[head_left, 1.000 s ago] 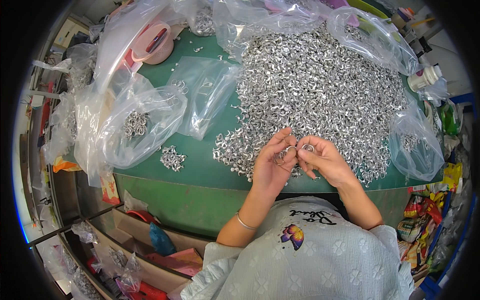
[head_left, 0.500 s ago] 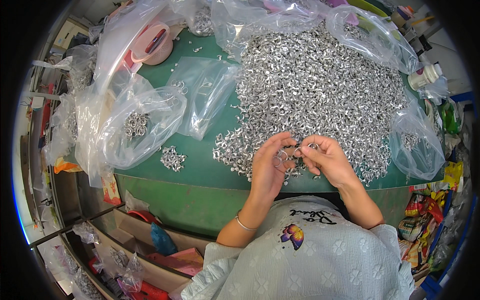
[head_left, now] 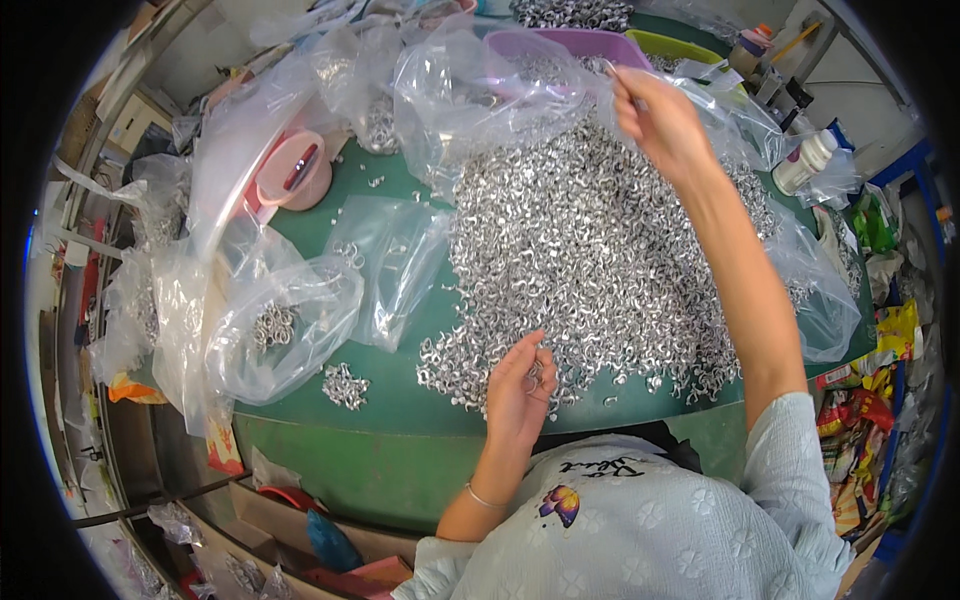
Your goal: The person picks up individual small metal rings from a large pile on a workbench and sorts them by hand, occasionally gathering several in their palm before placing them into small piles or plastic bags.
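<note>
My left hand [head_left: 520, 385] sits at the near edge of the heap of small silver metal pieces [head_left: 590, 250], its grip pinched shut on one or two of them between thumb and fingertips; I cannot tell exactly how many. My right hand [head_left: 662, 122] is stretched to the far side of the heap, its grip closed around something thin at the rim of a clear plastic bag [head_left: 480, 95]; what it pinches is too small to make out.

The pieces look light, hard and stiff, smooth enough to slip, so I judge a fingertip pinch across the body of one piece suits them best. They probably snag on each other when lifted. In the heap they are far too many to count.

The heap lies on the green table [head_left: 400, 405], spreading over its middle. Left of the heap lies one flat clear bag [head_left: 395, 270], and further left one puffed bag with a few pieces inside [head_left: 275, 325]. One small loose cluster [head_left: 345, 385] lies left of the heap's near edge. Beyond the heap on its left stands one pink round tub [head_left: 295, 170]; behind the heap, one purple basin [head_left: 570, 45]; to its right, one white bottle [head_left: 803, 162].
</note>
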`<state>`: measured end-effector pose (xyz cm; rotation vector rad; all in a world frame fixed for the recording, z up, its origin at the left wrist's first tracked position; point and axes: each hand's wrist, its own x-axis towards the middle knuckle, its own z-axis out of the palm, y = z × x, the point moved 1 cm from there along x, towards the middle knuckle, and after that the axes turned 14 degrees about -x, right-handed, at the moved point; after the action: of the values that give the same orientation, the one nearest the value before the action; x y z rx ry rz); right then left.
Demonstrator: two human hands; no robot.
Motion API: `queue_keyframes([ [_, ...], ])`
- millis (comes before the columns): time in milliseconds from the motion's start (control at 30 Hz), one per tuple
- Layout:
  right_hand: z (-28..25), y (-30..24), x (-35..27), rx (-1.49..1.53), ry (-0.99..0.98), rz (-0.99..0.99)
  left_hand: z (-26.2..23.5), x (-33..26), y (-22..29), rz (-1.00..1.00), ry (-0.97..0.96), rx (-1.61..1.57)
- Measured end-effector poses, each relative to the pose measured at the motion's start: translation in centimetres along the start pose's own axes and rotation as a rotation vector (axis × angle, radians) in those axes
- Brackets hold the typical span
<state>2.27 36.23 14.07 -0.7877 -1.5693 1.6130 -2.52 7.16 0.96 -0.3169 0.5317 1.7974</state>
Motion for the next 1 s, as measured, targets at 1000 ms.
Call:
queue_keyframes([
  [1000, 4.6, 10.7, -17.7, -1.401, -0.246, -0.19, -1.6, -0.6, 3.1, 0.177, 0.01, 0.393],
])
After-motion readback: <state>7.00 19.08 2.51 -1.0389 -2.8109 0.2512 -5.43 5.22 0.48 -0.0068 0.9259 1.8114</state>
